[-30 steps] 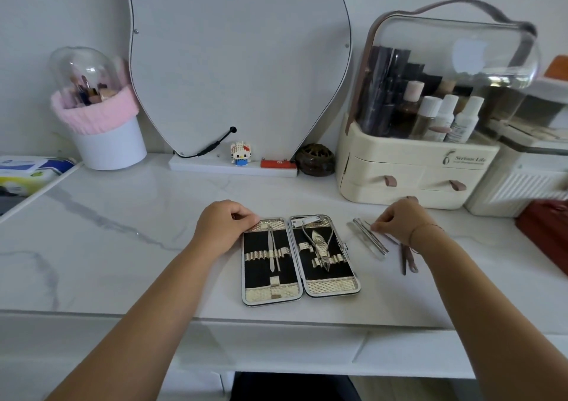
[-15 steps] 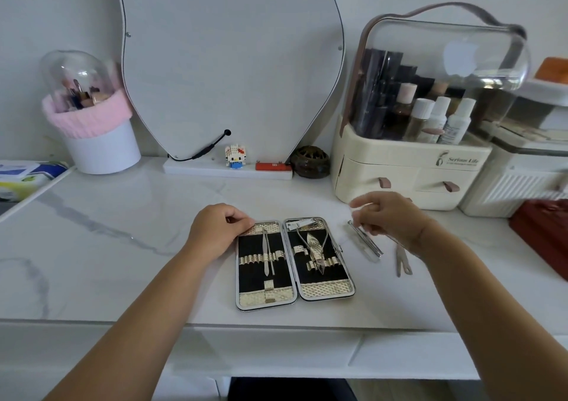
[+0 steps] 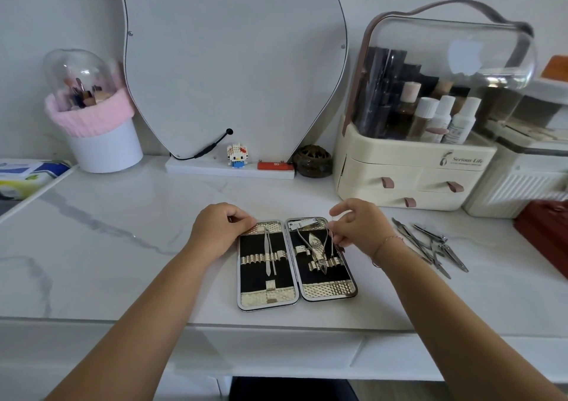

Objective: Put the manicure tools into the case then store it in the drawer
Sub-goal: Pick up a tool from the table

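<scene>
An open manicure case (image 3: 295, 290) with black lining and gold bands lies flat on the white marble table. Tweezers sit in its left half, nippers (image 3: 316, 247) and a clipper in its right half. My left hand (image 3: 218, 231) rests curled on the case's top left corner, holding it down. My right hand (image 3: 356, 227) hovers over the right half, pinching a thin metal tool (image 3: 332, 241) that points down along the right edge. Several loose metal tools (image 3: 430, 247) lie in a pile on the table to the right.
A cream cosmetics organiser (image 3: 412, 182) with small drawers stands behind on the right, a mirror (image 3: 233, 62) at the back centre, a white brush pot (image 3: 104, 145) at the back left. A dark red box (image 3: 547, 231) sits at the right edge. The table's front edge is close below the case.
My right hand left the loose tools with a thin tool and moved left over the case's right half. My left hand stayed on the case.
</scene>
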